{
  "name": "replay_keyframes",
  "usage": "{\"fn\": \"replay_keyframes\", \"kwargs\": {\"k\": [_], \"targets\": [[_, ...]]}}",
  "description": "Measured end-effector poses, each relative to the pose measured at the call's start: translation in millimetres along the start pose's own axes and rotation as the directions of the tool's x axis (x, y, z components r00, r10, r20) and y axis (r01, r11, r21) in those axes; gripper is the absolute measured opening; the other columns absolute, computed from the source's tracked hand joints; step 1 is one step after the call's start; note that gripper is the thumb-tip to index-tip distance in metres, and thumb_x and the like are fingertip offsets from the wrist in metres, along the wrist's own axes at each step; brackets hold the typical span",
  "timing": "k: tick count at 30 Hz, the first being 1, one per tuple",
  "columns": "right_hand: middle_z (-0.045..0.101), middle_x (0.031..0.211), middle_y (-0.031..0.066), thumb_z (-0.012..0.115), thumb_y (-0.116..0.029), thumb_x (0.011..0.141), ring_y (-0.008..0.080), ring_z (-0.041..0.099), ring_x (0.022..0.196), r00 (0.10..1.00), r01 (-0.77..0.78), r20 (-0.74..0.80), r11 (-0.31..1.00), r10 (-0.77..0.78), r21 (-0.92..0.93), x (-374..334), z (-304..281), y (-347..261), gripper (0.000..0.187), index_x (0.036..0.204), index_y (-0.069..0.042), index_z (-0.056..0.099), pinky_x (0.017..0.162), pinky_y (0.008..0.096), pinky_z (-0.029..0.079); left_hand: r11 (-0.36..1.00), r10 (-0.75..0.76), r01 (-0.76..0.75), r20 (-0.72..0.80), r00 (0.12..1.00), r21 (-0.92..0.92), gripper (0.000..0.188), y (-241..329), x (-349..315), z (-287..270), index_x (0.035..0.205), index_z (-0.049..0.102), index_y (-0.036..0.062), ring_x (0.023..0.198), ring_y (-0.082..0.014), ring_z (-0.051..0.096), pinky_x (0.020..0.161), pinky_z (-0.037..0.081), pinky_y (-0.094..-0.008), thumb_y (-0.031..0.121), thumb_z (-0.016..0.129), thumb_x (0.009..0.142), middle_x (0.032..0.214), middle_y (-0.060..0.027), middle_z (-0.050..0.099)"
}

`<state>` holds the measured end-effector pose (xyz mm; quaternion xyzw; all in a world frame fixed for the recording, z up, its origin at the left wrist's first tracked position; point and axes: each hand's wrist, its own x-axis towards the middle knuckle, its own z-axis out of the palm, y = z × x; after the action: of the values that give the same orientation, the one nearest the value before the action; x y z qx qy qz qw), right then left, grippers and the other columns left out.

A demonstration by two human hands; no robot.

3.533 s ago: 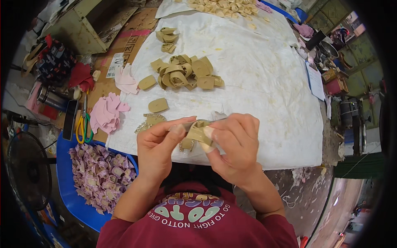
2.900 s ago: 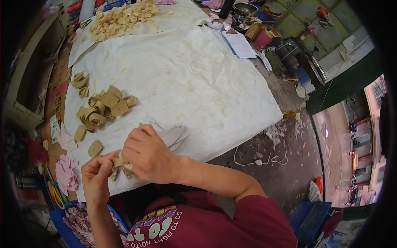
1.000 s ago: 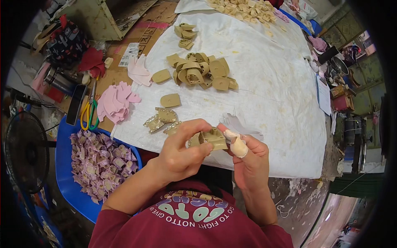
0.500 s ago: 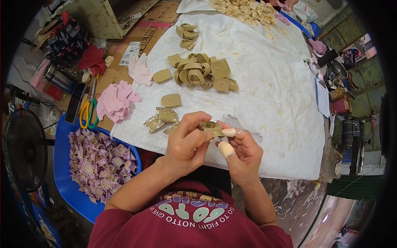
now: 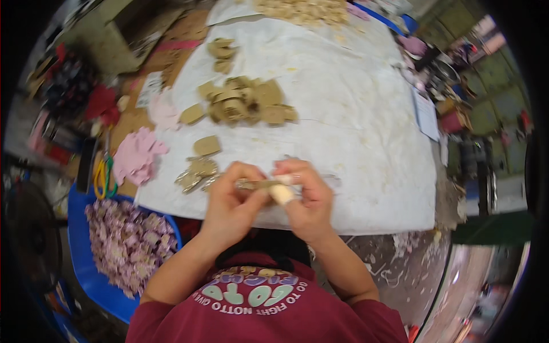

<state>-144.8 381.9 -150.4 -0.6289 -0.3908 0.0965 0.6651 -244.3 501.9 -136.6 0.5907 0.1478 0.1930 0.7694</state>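
Observation:
Between my two hands, in front of my chest, is a small tan moulded piece (image 5: pixel 262 184) that looks like a shoe heel. My left hand (image 5: pixel 226 203) has its fingers closed round the left end. My right hand (image 5: pixel 311 203), with pale covers on the thumb and a finger, pinches the right end. Blur and fingers hide much of the piece. Just left of my left hand lie glittery gold heels (image 5: pixel 197 173), with one plain tan heel (image 5: pixel 207 146) beyond them. A pile of tan heels (image 5: pixel 243 103) sits farther up the white cloth (image 5: pixel 354 148).
At lower left, a blue basin (image 5: pixel 80 251) holds many purple glittery pieces (image 5: pixel 131 243). Pink cut-outs (image 5: pixel 137 155), scissors (image 5: pixel 104 177) and a phone (image 5: pixel 87 166) lie along the left side. A fan (image 5: pixel 34 234) stands left; pale pieces (image 5: pixel 303 11) are heaped at the far end.
The whole view has shifted and blurred. My hands remain on the tan heel, which now lies flatter, with my right thumb pressed across it. The co-worker's hands at the far end are out of view.

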Motion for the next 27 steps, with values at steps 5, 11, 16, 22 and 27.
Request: {"fn": "replay_keyframes", "kwargs": {"k": [5,11,16,22,27], "targets": [[0.063,0.099,0.0112,0.062,-0.007,0.080,0.0281,0.056,0.102,0.989,0.139,0.075,0.976,-0.128,-0.168,16.9,-4.1,0.0,0.009,0.087,-0.004,0.058,0.092,0.0390,0.043,0.963,0.122,-0.135,0.070,0.990,0.233,0.022,-0.1,1.8,-14.1,0.098,0.049,0.0026,0.091,-0.0124,0.056,0.077,0.051,-0.0255,-0.010,0.057,0.083,0.106,-0.0070,0.052],[0.063,0.099,0.0089,0.063,-0.006,0.079,0.0264,0.055,0.103,0.997,-0.062,0.042,0.997,0.064,-0.051,11.8,-11.1,-5.0,0.007,0.084,-0.002,0.059,0.088,0.0380,0.043,0.639,0.280,-0.325,0.183,0.943,0.698,0.030,7.8,9.3,-13.1,0.108,0.050,0.0017,0.099,-0.0125,0.055,0.082,0.048,-0.0246,-0.009,0.059,0.082,0.115,-0.0077,0.051],[0.062,0.107,0.0100,0.066,-0.005,0.076,0.0299,0.054,0.107,0.945,0.240,-0.147,0.927,-0.290,-0.287,17.6,-13.5,-15.5,0.010,0.083,-0.002,0.060,0.091,0.0404,0.042,0.995,0.040,-0.039,0.005,0.999,-0.093,0.047,-1.3,8.7,14.4,0.133,0.041,0.0030,0.108,-0.0213,0.057,0.083,0.051,-0.0311,0.017,0.057,0.092,0.129,-0.0141,0.050],[0.053,0.128,0.0142,0.064,-0.005,0.078,0.0299,0.050,0.116,0.932,0.318,-0.117,0.929,-0.343,-0.189,0.2,-0.4,-17.6,0.014,0.091,-0.001,0.060,0.093,0.0367,0.042,0.675,-0.359,0.275,0.022,0.933,-0.685,0.049,17.5,16.2,11.9,0.139,0.036,0.0055,0.113,-0.0259,0.056,0.085,0.052,-0.0400,0.032,0.038,0.098,0.125,-0.0140,0.054],[0.035,0.145,0.0145,0.057,-0.004,0.085,0.0236,0.048,0.120,0.965,-0.248,0.085,0.757,0.248,0.604,6.1,9.6,-21.2,0.038,0.123,-0.001,0.053,0.097,0.0324,0.040,0.800,-0.133,0.215,0.184,0.974,-0.560,0.052,23.0,7.8,17.8,0.145,0.028,0.0076,0.109,-0.0259,0.058,0.082,0.053,-0.0347,0.030,0.034,0.098,0.124,-0.0132,0.054]]}}
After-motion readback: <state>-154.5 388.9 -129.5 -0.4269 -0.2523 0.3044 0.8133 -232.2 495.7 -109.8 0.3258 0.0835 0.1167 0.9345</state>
